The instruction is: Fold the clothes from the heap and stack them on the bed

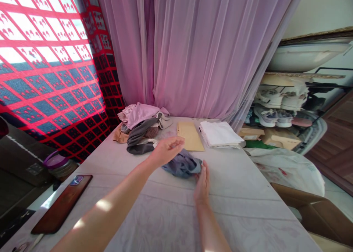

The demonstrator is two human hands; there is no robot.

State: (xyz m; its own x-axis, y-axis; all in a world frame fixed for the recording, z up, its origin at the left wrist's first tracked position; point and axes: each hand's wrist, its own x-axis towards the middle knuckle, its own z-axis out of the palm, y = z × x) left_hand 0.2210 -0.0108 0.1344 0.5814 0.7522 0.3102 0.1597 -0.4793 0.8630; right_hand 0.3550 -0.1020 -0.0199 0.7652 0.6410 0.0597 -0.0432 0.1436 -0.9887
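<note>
A crumpled blue-grey cloth garment (183,165) lies on the pale patterned tablecloth (242,204) in the middle of the table. Over its upper left side I see my left hand (168,149), fingers stretched out and slightly curved, holding nothing. My right hand (202,182) stands on edge against the garment's right end, its fingers straight and close to the fabric. Behind my left hand rises a heap of clothes, with a pink piece (143,114) on top and a dark grey one (136,138) in front. A tan folder (190,134) lies just beyond the garment.
Folded white cloths (220,133) are stacked at the back right. A brown phone (62,204) with a cable lies at the left edge. Beyond the right edge are a shoe rack (275,97) and an open cardboard box (317,211). Purple curtains (198,53) hang behind.
</note>
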